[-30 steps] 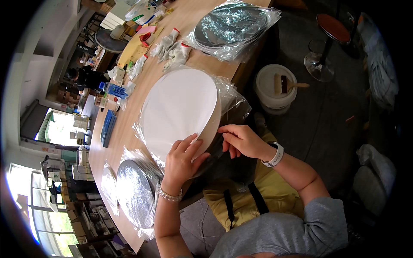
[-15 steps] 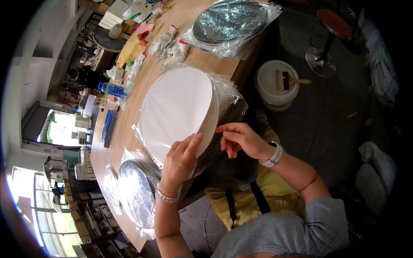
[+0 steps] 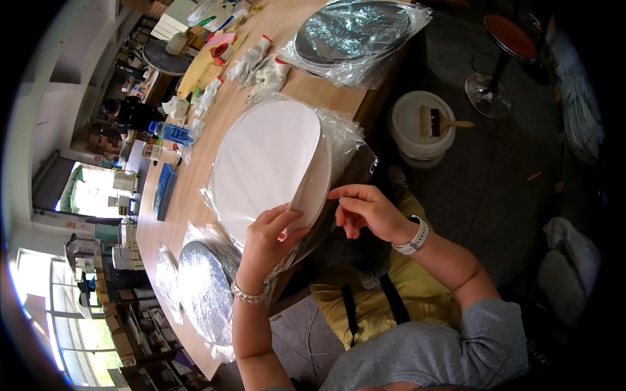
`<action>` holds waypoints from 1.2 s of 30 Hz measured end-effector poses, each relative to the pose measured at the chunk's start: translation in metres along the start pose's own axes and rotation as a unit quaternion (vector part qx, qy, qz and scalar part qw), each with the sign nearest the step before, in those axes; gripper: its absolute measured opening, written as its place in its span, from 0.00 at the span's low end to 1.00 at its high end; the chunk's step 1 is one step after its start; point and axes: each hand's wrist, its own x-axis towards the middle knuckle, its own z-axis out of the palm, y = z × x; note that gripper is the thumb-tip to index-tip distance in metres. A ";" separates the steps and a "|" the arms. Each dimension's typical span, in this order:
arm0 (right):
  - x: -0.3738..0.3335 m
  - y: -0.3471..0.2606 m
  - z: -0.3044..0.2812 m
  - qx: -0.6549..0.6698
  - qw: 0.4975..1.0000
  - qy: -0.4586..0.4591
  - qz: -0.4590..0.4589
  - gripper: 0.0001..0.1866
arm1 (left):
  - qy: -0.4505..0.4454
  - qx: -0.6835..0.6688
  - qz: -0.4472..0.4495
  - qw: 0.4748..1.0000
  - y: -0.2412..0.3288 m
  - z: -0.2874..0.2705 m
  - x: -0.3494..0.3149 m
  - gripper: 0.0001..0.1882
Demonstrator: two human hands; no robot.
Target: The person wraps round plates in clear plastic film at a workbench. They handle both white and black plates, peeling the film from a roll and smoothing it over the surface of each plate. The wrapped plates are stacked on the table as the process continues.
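Observation:
A white round sheet [image 3: 261, 156] lies over a white disc [image 3: 318, 189] on the table, inside clear plastic wrap [image 3: 342, 133]. The sheet's right edge is raised and bent, exposing a strip of the disc beneath. My left hand [image 3: 267, 238] is at the sheet's near edge, its fingers curled over the lifted part and the thumb lower down. My right hand [image 3: 372, 212] is to the right, index finger stretched out with its tip at the disc's rim. Its other fingers are loosely bent and hold nothing that I can see.
Silver discs in plastic [image 3: 205, 290] lie at near left, and a plastic-wrapped stack [image 3: 352, 32] sits at the far end. Work gloves [image 3: 267, 78], a blue bottle [image 3: 171, 133] and a blue box [image 3: 164, 192] are on the table. A brush [image 3: 437, 122] rests on a white bucket [image 3: 417, 146].
My left hand has shifted slightly, its thumb now apart from the fingers and lower. The sheet's right edge is lifted further, showing more of the disc. My right hand stays nearly in place.

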 end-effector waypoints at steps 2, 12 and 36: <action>0.001 0.000 0.001 0.003 1.000 0.000 0.002 0.16 | 0.006 0.037 0.019 0.999 0.001 0.001 -0.002 0.18; 0.002 0.003 0.001 0.022 1.000 -0.006 -0.004 0.16 | 0.002 0.095 0.045 0.994 0.008 0.002 -0.001 0.18; 0.003 0.004 0.002 0.026 1.000 0.004 -0.002 0.16 | -0.011 0.088 0.023 0.996 0.011 0.001 0.002 0.17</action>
